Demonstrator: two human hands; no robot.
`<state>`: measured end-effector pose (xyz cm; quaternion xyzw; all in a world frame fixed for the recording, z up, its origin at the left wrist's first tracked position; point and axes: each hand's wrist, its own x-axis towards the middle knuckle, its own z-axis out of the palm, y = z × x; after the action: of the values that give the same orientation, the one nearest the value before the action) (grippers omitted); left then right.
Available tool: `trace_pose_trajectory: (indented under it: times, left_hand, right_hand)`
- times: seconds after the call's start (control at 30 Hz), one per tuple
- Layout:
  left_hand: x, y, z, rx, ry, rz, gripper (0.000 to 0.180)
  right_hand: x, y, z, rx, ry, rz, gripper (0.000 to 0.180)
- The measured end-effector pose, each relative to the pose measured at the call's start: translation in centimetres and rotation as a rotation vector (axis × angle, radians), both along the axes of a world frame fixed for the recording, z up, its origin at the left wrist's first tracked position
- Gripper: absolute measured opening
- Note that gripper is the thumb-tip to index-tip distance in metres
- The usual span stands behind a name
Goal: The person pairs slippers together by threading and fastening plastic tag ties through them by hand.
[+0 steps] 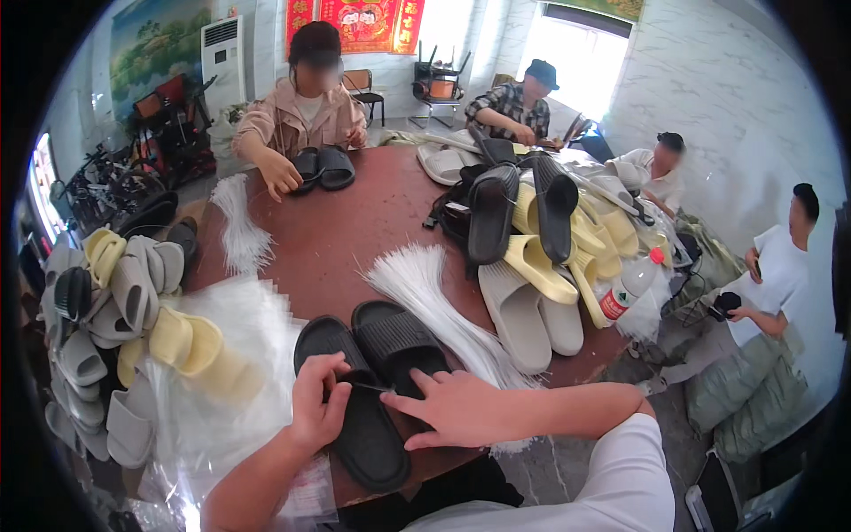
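A pair of black slide sandals lies before me at the table's near edge: the left slide (368,443) points away from me, and the right slide (390,332) sits beside it, its strap ribbed. My left hand (319,403) is over the left slide's strap, its fingers curled toward the thumb; whatever they pinch is too small to make out. Across from it, my right hand (452,408) reaches over the right slide with fingers apart, one stretched toward my left hand. A bundle of thin white strips (430,288) fans out just beyond the slides.
Clear plastic bags (222,346) cover the table's left side, with yellow slides (191,341) there. Grey slides (133,426) pile up further left. A heap of slides (532,213) and a bottle (631,288) stand right. Opposite, a person (306,115) handles black slides (335,168); other people are beyond.
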<state>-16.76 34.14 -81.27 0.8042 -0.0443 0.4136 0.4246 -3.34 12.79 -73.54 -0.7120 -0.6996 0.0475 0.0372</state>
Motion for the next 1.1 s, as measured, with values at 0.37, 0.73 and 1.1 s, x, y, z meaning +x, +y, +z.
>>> trace_pose_trajectory:
  times: [0.37, 0.73, 1.1]
  left_hand:
    - [-3.4, -1.5, 2.0, 0.501, -0.231, -0.169, 0.042]
    - [-3.4, -3.1, 2.1, 1.007, -0.521, -0.23, 0.034]
    - [-1.9, -2.0, 2.1, 0.884, -0.098, -0.164, 0.034]
  right_hand:
    - [-2.9, 4.5, -3.9, 0.168, -0.041, -0.082, 0.057]
    - [3.3, 6.4, 8.4, 0.771, -0.181, -0.259, 0.056]
    - [34.0, -2.4, 19.0, 0.982, -0.237, -0.999, 0.068]
